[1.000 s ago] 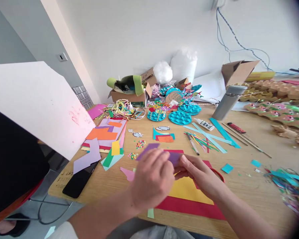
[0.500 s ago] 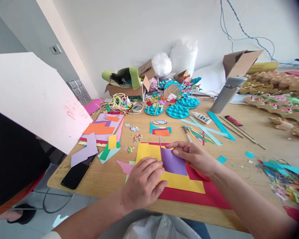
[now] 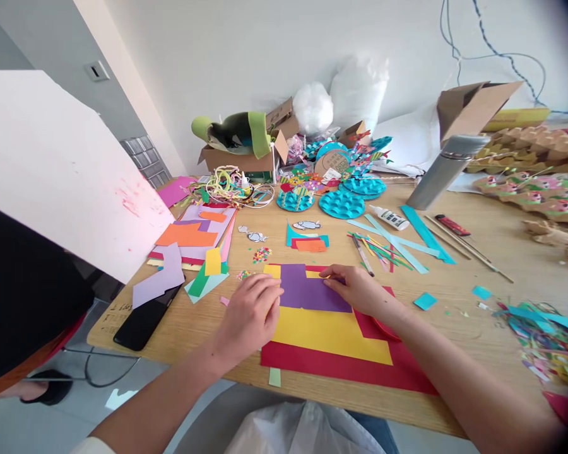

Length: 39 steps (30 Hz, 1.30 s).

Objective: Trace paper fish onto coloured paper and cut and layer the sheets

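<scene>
A purple sheet (image 3: 315,294) with a stepped top edge lies unfolded over a yellow sheet (image 3: 326,331) and a red sheet (image 3: 350,372). My left hand (image 3: 253,309) is at its left edge, fingers together and curled, pinching that edge. At the right side of the purple sheet, my right hand (image 3: 353,287) grips its upper edge between thumb and fingers. Part of a red ring-like handle (image 3: 385,329) shows under my right wrist.
Paper strips (image 3: 383,252), a glue bottle (image 3: 390,217) and a grey flask (image 3: 445,170) stand or lie to the right. A phone (image 3: 144,321) and coloured scraps lie left. Paper fish (image 3: 257,237) lie ahead. A person in black (image 3: 23,302) is at far left.
The purple sheet has opened out leftward from its folded state. My left hand has moved left and up with its left edge. The view has shifted slightly.
</scene>
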### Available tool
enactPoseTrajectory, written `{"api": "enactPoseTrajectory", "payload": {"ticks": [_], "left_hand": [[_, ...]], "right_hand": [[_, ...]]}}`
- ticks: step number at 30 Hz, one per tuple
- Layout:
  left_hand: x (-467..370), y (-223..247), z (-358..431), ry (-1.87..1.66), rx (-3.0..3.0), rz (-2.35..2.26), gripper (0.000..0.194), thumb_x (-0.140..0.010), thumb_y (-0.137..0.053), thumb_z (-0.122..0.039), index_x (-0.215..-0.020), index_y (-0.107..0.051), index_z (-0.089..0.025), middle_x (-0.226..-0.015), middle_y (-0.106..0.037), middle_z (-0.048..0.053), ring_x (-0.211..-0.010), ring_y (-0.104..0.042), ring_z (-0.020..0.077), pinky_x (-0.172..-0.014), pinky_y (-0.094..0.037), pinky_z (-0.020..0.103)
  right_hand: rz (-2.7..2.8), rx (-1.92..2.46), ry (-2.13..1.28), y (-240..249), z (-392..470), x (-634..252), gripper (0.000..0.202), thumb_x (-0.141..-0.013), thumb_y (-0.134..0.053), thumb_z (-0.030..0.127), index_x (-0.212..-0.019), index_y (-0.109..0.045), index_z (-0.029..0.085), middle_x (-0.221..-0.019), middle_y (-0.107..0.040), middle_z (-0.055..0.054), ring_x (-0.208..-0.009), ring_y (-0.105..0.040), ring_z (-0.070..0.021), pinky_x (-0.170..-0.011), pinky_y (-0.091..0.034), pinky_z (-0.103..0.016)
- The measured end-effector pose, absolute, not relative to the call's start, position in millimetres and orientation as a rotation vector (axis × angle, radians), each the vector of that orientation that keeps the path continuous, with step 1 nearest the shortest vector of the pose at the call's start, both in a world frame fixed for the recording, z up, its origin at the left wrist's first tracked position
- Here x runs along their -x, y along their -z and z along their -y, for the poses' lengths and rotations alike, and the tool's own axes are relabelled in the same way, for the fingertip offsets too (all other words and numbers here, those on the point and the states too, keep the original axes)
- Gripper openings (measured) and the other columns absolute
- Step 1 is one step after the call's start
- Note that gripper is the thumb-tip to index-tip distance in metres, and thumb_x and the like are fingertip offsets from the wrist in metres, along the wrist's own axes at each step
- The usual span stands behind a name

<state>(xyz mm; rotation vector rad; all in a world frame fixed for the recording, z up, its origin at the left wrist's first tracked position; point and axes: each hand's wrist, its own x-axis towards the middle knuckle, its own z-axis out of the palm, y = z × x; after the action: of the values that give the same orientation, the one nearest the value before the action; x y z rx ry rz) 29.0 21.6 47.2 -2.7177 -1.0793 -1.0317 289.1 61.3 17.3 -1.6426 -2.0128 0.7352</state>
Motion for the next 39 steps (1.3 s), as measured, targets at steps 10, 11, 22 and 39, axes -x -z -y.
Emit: {"api": "enactPoseTrajectory", "payload": {"ticks": [10,11,22,39], "left_hand": [[-68.8,-40.4,-21.7,0.148,2.961,0.951,0.019,-0.083,-0.049,-0.006,-0.096,-0.061,-0.013,-0.096,-0.065,0.01,-0.096,-0.059,0.0234,-0.084,-0.05,0.036],[-72.4,-40.3,-22.3,0.112,2.955,0.943,0.019,-0.083,-0.049,-0.006,-0.097,-0.061,-0.013,-0.095,-0.065,0.01,-0.093,-0.059,0.0234,-0.082,-0.05,0.036],[-77.6,-24.8,-26.7,0.067,2.952,0.919,0.022,-0.085,-0.049,-0.007,-0.102,-0.061,-0.012,-0.097,-0.063,0.01,-0.09,-0.057,0.0234,-0.077,-0.05,0.036],[-75.6,-9.7,-30.7,0.388,2.942,1.012,0.023,-0.083,-0.051,-0.008,-0.102,-0.063,-0.014,-0.104,-0.066,0.01,-0.101,-0.058,0.0243,-0.085,-0.05,0.037]], "right_hand": [[2.139,1.619,-0.369,-6.2,-56.2,-287.1,0.029,-0.095,-0.043,0.031,-0.098,-0.069,0.017,-0.094,-0.075,-0.011,-0.083,-0.07,-0.024,-0.071,-0.049,-0.031],[2.143,1.624,-0.356,-6.0,-55.5,-287.4,0.031,-0.096,-0.041,0.03,-0.099,-0.069,0.017,-0.094,-0.075,-0.011,-0.083,-0.071,-0.0245,-0.071,-0.049,-0.032],[2.017,1.641,-0.524,-3.8,-54.6,-304.2,0.029,-0.092,-0.043,0.027,-0.109,-0.064,0.019,-0.089,-0.074,-0.007,-0.078,-0.069,-0.022,-0.069,-0.049,-0.032],[2.028,1.619,-0.652,-7.1,-53.9,-308.2,0.026,-0.085,-0.046,0.023,-0.102,-0.065,0.02,-0.085,-0.073,-0.006,-0.077,-0.068,-0.0211,-0.065,-0.047,-0.03]]}}
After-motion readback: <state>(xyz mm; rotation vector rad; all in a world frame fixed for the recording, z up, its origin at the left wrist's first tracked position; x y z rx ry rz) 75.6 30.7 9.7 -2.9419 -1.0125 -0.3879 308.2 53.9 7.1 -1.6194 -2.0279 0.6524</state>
